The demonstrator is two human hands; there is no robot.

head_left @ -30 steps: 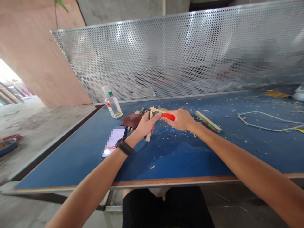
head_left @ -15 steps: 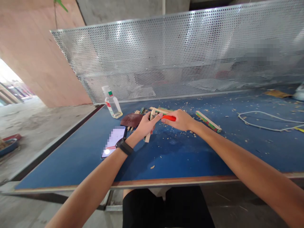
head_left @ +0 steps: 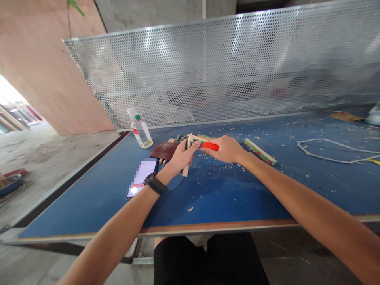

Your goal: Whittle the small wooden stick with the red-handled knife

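Note:
Upright in my left hand (head_left: 181, 155) is a small wood stick (head_left: 185, 171), pale with green painted sides; its ends show above and below my closed fingers. My right hand (head_left: 228, 149) is wrapped round the red handle of a knife (head_left: 210, 147). The knife points left at the stick, close to my left thumb; its blade is hard to make out. Behind my hands lie more painted wood strips (head_left: 202, 138), partly hidden. Another green and red wood strip (head_left: 260, 152) rests to the right of my right hand.
Wood shavings are scattered over the blue table (head_left: 234, 202). A phone (head_left: 144, 176), a brown leather-like piece (head_left: 164, 151) and a clear bottle (head_left: 140, 130) stand or lie at left. A white cord (head_left: 326, 160) loops at right. A perforated metal panel (head_left: 208, 71) borders the back.
The stick in my left hand has turned slightly, its top more upright and its lower end a little further right. My right hand has shifted slightly left with the knife.

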